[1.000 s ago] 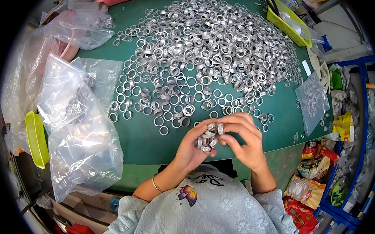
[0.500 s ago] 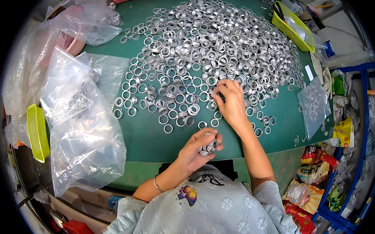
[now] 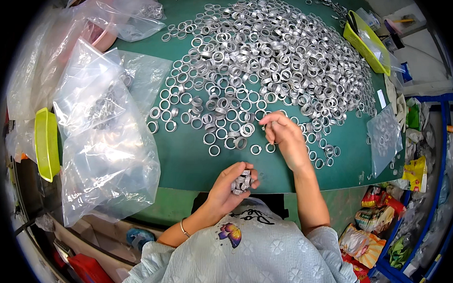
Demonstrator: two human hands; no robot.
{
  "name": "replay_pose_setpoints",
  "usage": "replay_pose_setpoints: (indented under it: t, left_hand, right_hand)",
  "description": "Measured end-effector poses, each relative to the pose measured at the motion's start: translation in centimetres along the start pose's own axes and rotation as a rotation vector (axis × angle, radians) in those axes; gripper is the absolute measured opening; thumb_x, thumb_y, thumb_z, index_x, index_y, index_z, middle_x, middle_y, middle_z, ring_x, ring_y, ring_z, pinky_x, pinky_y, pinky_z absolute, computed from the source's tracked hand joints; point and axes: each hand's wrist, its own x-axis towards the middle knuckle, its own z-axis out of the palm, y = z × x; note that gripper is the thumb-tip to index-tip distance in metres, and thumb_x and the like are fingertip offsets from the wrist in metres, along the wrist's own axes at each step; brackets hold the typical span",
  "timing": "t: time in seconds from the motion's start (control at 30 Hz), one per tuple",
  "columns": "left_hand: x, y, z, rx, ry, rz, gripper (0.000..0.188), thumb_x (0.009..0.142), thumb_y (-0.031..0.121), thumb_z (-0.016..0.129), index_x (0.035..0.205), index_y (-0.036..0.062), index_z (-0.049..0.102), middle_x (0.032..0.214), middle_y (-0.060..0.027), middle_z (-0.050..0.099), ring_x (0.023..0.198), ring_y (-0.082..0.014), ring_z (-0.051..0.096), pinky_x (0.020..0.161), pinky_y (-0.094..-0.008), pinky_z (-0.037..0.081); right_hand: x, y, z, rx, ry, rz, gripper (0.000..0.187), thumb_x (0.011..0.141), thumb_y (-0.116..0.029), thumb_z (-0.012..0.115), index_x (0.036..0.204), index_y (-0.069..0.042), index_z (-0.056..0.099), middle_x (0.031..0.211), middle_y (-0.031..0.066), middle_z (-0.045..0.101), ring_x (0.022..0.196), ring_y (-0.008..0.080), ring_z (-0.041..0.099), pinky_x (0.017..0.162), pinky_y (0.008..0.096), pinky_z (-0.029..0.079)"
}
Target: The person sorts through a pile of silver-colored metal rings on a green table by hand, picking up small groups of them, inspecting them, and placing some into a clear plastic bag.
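Observation:
Several small silver metal rings (image 3: 242, 182) are bunched in my left hand (image 3: 223, 192), its fingers wrapped round them just above the near edge of the green table (image 3: 186, 162). Farther right, my right hand (image 3: 289, 143) is over the near fringe of a big heap of metal rings (image 3: 289, 54). Its fingers are curled in toward the thumb, and whatever they may pinch is hidden. Loose rings lie scattered singly around that hand, such as a ring (image 3: 256, 149) to its left.
Clear plastic bags (image 3: 111, 152) cover the table's left side, beside a yellow-green basket (image 3: 46, 145). Another yellow basket (image 3: 365, 44) stands at the far right. A small bag of rings (image 3: 384, 139) lies at the right edge, near a blue rack (image 3: 443, 149) with colourful packets.
My right hand has drawn back a little from the heap, its fingers more curled. My left hand still holds its rings, now turned more upright. The whole view has shifted slightly.

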Motion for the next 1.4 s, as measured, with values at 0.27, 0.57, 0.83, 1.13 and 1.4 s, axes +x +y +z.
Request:
replay_pose_setpoints:
  t: [0.27,0.57,0.83,1.13,1.4]
  left_hand:
    - [-1.2,0.0,-1.5,0.018,-0.048,0.079,0.025,0.091,0.033,0.055,0.094,0.0080,0.059,0.084,-0.0067,0.058,0.074,-0.0186,0.054,0.046,-0.0222,0.039]
    - [-2.4,0.1,-1.6,0.008,-0.011,0.169,0.029,0.094,0.032,0.048,0.104,0.0055,0.056,0.088,-0.0085,0.060,0.074,-0.0169,0.058,0.044,-0.0200,0.038]
    - [-3.6,1.7,-1.4,-0.085,-0.046,0.151,0.029,0.094,0.030,0.047,0.108,0.0063,0.056,0.096,-0.0113,0.060,0.082,-0.0225,0.062,0.050,-0.0253,0.051]
    - [-3.0,0.8,-2.9,-0.019,-0.129,0.130,0.022,0.090,0.028,0.054,0.102,0.0094,0.057,0.091,-0.0099,0.056,0.076,-0.0206,0.056,0.045,-0.0227,0.043]
    - [-3.3,1.4,-3.4,-0.098,-0.148,0.180,0.022,0.091,0.026,0.053,0.104,0.0083,0.056,0.093,-0.0083,0.059,0.078,-0.0189,0.060,0.046,-0.0215,0.042]
  right_hand:
    - [0.3,1.4,2.5,-1.157,0.194,-0.345,0.015,0.075,-0.008,0.067,0.088,-0.005,0.061,0.078,0.0123,0.048,0.070,0.0316,0.053,0.061,0.0414,0.044]
    - [1.2,-0.1,5.8,-0.881,0.067,-0.137,0.010,0.080,-0.010,0.065,0.088,-0.004,0.063,0.078,0.0091,0.050,0.070,0.0226,0.055,0.062,0.0323,0.043]
    - [1.9,-1.1,3.6,0.858,-0.124,0.241,0.014,0.090,-0.014,0.056,0.085,-0.001,0.058,0.087,0.0058,0.055,0.067,0.0092,0.050,0.042,0.0212,0.032]
    - [6.0,1.8,7.0,-1.048,0.160,-0.309,0.016,0.074,-0.017,0.071,0.083,-0.004,0.067,0.079,0.0098,0.063,0.068,0.0292,0.060,0.063,0.0361,0.047]
    - [4.8,0.6,4.7,0.430,0.120,0.163,0.009,0.088,-0.010,0.057,0.091,-0.002,0.059,0.085,0.0102,0.061,0.060,0.0127,0.053,0.044,0.0200,0.037]
